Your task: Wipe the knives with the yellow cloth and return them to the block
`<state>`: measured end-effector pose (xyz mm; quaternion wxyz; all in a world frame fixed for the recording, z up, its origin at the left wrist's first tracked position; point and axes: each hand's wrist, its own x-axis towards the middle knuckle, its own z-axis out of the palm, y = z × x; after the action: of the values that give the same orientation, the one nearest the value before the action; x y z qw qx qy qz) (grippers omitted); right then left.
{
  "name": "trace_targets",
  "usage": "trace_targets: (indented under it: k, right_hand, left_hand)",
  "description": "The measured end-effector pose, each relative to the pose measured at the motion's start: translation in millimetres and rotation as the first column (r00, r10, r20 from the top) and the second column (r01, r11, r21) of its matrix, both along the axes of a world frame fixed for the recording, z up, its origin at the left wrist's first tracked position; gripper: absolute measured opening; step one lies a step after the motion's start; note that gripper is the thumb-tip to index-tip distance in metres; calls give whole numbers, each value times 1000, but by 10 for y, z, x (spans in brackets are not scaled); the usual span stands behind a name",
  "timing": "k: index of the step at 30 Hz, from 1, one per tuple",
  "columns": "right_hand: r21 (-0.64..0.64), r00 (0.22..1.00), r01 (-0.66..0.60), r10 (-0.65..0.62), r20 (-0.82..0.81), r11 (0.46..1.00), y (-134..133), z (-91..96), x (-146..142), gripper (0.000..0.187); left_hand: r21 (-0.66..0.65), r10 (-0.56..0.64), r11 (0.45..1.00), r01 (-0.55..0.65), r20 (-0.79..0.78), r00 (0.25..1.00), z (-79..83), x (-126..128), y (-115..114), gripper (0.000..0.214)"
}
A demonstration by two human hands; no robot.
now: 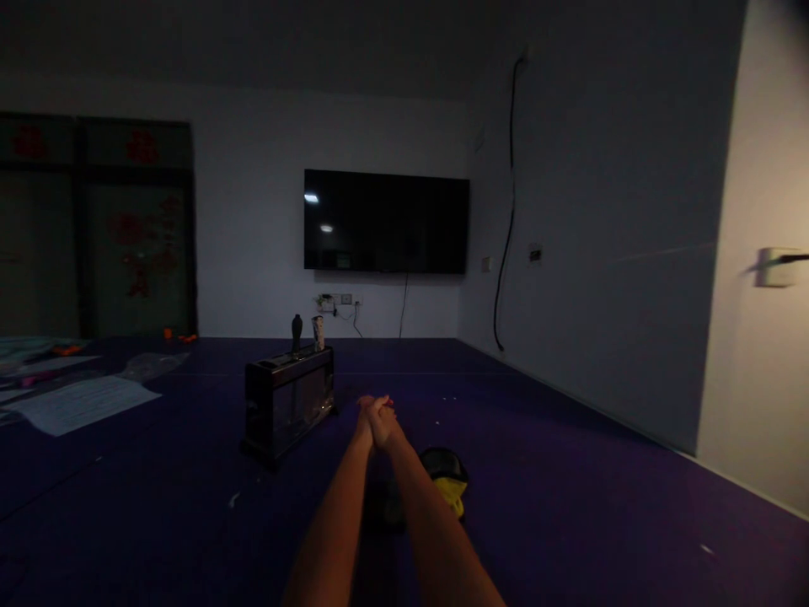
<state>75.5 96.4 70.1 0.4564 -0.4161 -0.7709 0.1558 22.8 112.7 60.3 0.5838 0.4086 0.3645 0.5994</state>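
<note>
Both my arms stretch straight forward over a dark purple floor. My left hand and my right hand are clasped together, fingers pressed closed, with nothing visible between them. Just below and right of my right forearm lies a black and yellow object on the floor. A dark box-shaped appliance with a glass front stands to the left of my hands, apart from them.
A dark bottle and a pale can stand behind the appliance. A black TV hangs on the far wall. Papers lie on the floor at left. A white wall corner rises at right.
</note>
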Motion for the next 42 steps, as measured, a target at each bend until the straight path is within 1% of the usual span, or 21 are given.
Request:
trace_targets:
  k: [3,5,8,11,14,16,17,18,19,20,21,22,23,24,26,28,30,32,33,37,42]
  right_hand:
    - [40,998,-33,31,62,999,-16,19,38,32]
    - [72,995,-17,10,97,997,-27,41,86,39]
    - [124,987,55,-73,141,991,-48,75,197,51]
    - [168,968,172,-198,156,971,-88,57,326,53]
    - [181,930,309,-337,149,934,-154,-62,432,52]
    - [173,902,375,-402,161,911,-203,-181,485,59]
    - [169,891,393,-420,171,904,-224,-241,509,61]
    - [166,886,400,-427,183,901,-241,-297,532,63]
    - [163,881,406,-432,191,899,-253,-344,554,64]
    - [161,877,411,-437,197,897,-261,-383,574,65]
    - [160,874,416,-442,200,895,-265,-412,592,66]
    - [160,872,420,-447,202,893,-265,-431,605,67]
    - [163,869,424,-451,204,891,-264,-444,613,68]
    - [168,867,425,-453,208,889,-262,-451,616,69]
    - [188,865,414,-450,223,890,-261,-461,608,69]
    - [221,864,386,-435,253,895,-266,-474,588,67]
    - [254,860,357,-422,286,899,-274,-490,567,65]
    - [277,856,331,-410,314,902,-283,-502,551,62]
    - [284,855,319,-404,325,904,-286,-506,546,61]
    - [307,851,280,-383,359,910,-289,-515,531,55]
    - [362,841,252,-388,376,897,-275,-542,476,51]
  left_hand:
    - [55,-1,998,8,-128,992,63,-54,-39,31]
    - [112,58,993,-33,-226,972,113,-123,-38,27]
    - [234,249,957,-172,-360,899,141,-239,-76,24]
    - [414,514,839,-354,-388,765,93,-328,-269,31]
    - [587,733,656,-474,-344,587,81,-444,-561,21]
    - [672,825,537,-510,-291,485,182,-599,-714,22]
    - [719,886,439,-539,-247,392,273,-706,-762,25]
    - [812,972,234,-535,-176,159,385,-828,-789,32]
    - [877,995,71,-476,-96,-28,508,-961,-799,40]
    - [900,985,-48,-433,-30,-171,632,-1096,-797,50]
    - [882,963,-140,-450,16,-269,746,-1227,-788,61]
    - [851,952,-168,-497,9,-306,840,-1347,-778,72]
    - [797,951,-159,-582,-34,-306,908,-1451,-768,81]
    - [742,958,-100,-663,-108,-266,948,-1535,-759,89]
    - [638,945,87,-765,-295,-139,955,-1640,-738,101]
    - [559,887,256,-788,-459,-38,904,-1673,-697,103]
    - [490,838,352,-798,-544,36,844,-1664,-633,100]
    - [442,844,370,-817,-527,97,797,-1651,-558,97]
    - [435,867,351,-829,-486,113,779,-1649,-521,97]
    - [468,933,261,-844,-347,96,724,-1682,-410,92]
    - [481,956,217,-849,-282,85,695,-1698,-377,88]
